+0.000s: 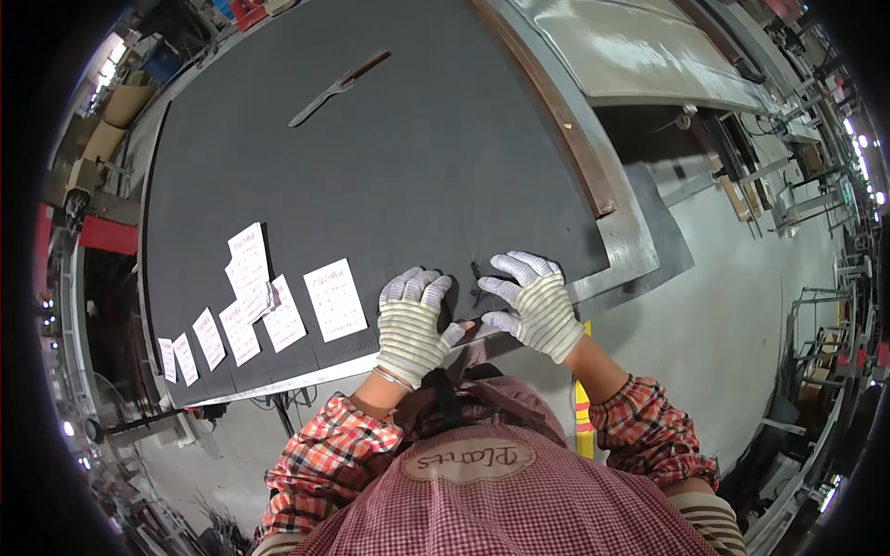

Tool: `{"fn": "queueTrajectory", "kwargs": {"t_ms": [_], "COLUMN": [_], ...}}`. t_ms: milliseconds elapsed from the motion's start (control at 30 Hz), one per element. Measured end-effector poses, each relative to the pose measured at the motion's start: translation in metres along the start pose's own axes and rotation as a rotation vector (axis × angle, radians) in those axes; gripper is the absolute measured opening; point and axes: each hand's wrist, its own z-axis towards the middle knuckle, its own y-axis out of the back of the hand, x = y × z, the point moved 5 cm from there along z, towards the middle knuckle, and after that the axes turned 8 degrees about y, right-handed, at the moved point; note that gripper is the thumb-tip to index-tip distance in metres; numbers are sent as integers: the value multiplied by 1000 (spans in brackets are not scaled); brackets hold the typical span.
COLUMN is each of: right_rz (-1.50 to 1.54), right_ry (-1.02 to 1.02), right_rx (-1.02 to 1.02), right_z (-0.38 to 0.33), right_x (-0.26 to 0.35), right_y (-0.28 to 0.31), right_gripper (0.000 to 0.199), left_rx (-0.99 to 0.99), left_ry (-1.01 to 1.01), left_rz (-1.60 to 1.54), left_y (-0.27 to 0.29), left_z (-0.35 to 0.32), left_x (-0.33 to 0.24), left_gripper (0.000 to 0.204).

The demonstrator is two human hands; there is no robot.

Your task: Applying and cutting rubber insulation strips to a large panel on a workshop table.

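Resting at the near edge of the dark table (436, 167), your left hand (411, 326) and right hand (536, 304) both wear striped gloves (549, 317). Between the 2 hands, on the table, is a rough black patch (478, 295) (scrap or mark, the view doesn't settle it). Your left fingers lie side by side and bent, the thumb pointing right; you cannot tell here whether they grasp anything. Your right fingers are spread and released, the thumb apart from the index finger. Left of your left hand, white printed sheets (335, 300) form a row, some overlapping. A knife (326, 97) lies well apart toward the far side, and a brown strip (547, 107) runs along the table's right side.
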Motion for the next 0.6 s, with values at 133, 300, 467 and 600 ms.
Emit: {"fn": "queueTrajectory", "kwargs": {"t_ms": [133,300,467,600], "right_rz": [54,53,121,180], "right_ry": [1,1,63,70], "right_rx": [-55,-42,-159,-187], "right_z": [-1,-5,-9,-11], "right_x": [-5,-10,-12,-15], "right_y": [2,0,4,5], "right_gripper": [58,60,53,46], "left_rx": [-24,-57,87,186], "left_ry": [-20,0,491,833], "left_rz": [-86,-210,-1051,-1314], "left_y": [4,5,-5,-3], "left_z": [-1,-7,-14,-16], "left_x": [2,-5,3,11], "left_gripper": [56,50,46,48]}}
